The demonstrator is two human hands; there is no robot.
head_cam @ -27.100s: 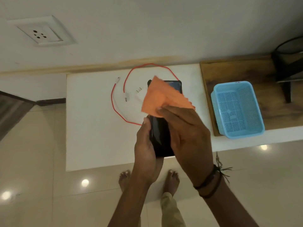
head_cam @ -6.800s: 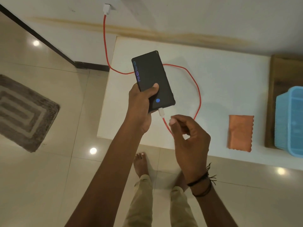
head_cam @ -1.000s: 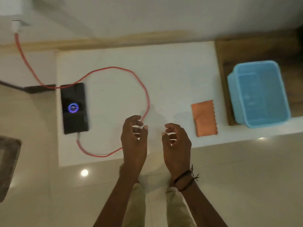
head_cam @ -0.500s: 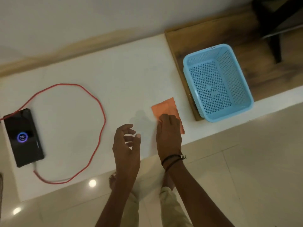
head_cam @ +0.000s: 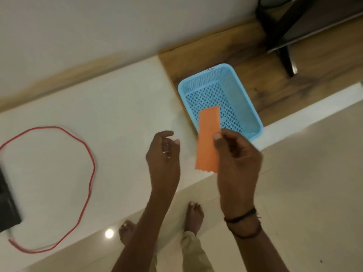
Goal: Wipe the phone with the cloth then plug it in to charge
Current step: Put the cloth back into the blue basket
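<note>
My right hand (head_cam: 238, 163) pinches the orange cloth (head_cam: 208, 142) between thumb and fingers and holds it up off the white counter (head_cam: 117, 118); its upper end overlaps the near corner of the blue basket (head_cam: 249, 103). To the left of the cloth my left hand (head_cam: 164, 160) hovers above the counter, fingers loosely curled and holding nothing. The black phone (head_cam: 6, 203) lies at the far left edge, mostly cut off by the frame. The red cable (head_cam: 92, 165) loops across the counter and runs to the phone's near end.
The perforated blue basket stands on a wooden board (head_cam: 275, 79) at the right end of the counter. Dark furniture legs (head_cam: 284, 55) stand behind it. A white wall rises at the back. Tiled floor and my bare feet show below the counter's front edge.
My right hand, flat on the cloth half a second ago, has lifted it off the counter toward the basket. The view has swung right, so the phone is nearly out of frame.
</note>
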